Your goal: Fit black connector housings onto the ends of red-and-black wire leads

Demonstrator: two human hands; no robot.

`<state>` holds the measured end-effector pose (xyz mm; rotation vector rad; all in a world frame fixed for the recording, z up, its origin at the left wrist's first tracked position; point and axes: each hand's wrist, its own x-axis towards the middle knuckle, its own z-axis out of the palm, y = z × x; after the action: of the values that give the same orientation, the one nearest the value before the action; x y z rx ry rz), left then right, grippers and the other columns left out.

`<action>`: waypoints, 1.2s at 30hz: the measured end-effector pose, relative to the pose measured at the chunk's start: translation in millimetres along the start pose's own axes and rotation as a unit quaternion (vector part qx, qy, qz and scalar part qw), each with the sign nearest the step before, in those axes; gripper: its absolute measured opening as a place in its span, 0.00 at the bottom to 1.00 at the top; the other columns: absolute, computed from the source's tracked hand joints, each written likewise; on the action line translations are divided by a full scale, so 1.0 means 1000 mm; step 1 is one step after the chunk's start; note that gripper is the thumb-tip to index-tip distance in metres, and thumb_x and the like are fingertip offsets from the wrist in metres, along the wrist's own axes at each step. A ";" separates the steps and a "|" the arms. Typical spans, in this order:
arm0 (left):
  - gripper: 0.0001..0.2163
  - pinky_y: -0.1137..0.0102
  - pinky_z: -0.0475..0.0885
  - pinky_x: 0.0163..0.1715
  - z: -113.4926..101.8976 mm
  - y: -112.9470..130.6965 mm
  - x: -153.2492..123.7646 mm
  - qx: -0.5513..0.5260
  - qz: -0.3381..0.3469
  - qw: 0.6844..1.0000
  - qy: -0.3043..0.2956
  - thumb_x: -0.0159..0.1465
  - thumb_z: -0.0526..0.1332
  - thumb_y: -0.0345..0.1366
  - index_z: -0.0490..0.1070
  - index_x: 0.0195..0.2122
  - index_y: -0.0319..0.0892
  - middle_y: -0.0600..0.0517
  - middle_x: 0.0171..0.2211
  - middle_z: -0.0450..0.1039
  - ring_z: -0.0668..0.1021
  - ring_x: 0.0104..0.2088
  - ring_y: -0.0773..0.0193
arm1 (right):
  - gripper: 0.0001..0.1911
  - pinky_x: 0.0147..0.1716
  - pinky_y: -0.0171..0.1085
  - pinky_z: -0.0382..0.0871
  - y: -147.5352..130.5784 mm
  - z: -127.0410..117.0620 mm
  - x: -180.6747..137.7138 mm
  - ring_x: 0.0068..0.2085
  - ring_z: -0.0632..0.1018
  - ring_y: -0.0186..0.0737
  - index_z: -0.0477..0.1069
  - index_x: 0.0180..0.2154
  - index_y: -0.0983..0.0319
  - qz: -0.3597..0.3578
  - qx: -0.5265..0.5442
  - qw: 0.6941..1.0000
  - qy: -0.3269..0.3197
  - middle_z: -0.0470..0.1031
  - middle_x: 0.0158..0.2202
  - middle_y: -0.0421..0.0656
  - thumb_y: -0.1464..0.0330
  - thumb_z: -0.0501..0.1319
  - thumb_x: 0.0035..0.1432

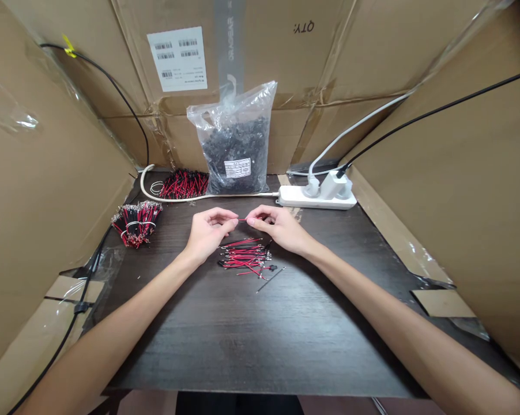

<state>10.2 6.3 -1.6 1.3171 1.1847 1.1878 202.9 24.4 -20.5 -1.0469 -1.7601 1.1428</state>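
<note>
Between my two hands a short red wire (242, 219) is stretched level above the table. My left hand (211, 229) pinches its left end between thumb and fingertips. Its right end sits in the closed fingers of my right hand (278, 226), which hide whatever is attached there. Just below my hands lies a loose pile of red and black wires (245, 253) with metal tips. Close to that pile are a small black connector (272, 267) and a thin dark pin-like strip (271, 279).
Left of my hands stands a banded bundle of red and black wires (138, 223). Behind it lies a heap of similar wires (184, 184). A clear bag of black parts (236, 153) and a white power strip (314, 197) stand at the back. Cardboard walls (260, 135) enclose the table (242, 340).
</note>
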 end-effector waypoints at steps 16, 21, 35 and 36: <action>0.08 0.70 0.71 0.29 -0.001 -0.004 0.001 0.021 0.017 0.999 -0.032 0.50 0.71 0.37 0.79 0.30 0.40 0.49 0.29 0.79 0.77 0.28 0.65 | 0.19 0.31 0.38 0.63 0.001 0.000 0.001 0.29 0.71 0.36 0.78 0.35 0.63 0.030 0.041 0.998 0.025 0.79 0.33 0.44 0.53 0.66 0.53; 0.10 0.71 0.72 0.30 -0.001 -0.003 0.001 0.029 0.011 0.999 -0.040 0.51 0.71 0.37 0.79 0.32 0.39 0.49 0.30 0.79 0.77 0.28 0.66 | 0.19 0.32 0.38 0.64 0.004 0.000 0.002 0.31 0.72 0.37 0.78 0.35 0.63 0.032 0.054 0.998 0.024 0.79 0.34 0.44 0.52 0.66 0.53; 0.14 0.73 0.71 0.23 0.002 -0.006 0.003 -0.032 -0.018 0.999 0.036 0.49 0.73 0.38 0.74 0.32 0.37 0.51 0.24 0.76 0.77 0.22 0.67 | 0.16 0.35 0.39 0.67 0.003 0.003 0.001 0.32 0.74 0.38 0.77 0.34 0.63 0.049 0.068 0.995 0.048 0.79 0.32 0.44 0.56 0.67 0.52; 0.14 0.73 0.70 0.22 0.002 -0.006 0.003 -0.033 -0.017 0.998 0.042 0.49 0.73 0.38 0.74 0.32 0.37 0.51 0.23 0.76 0.77 0.22 0.67 | 0.16 0.35 0.40 0.67 0.002 0.003 0.001 0.32 0.75 0.39 0.77 0.34 0.63 0.052 0.070 0.995 0.050 0.79 0.32 0.44 0.56 0.67 0.51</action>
<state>11.8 9.2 -7.5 1.2031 1.2125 1.2574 200.5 25.5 -23.3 -1.1013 -1.5406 1.2381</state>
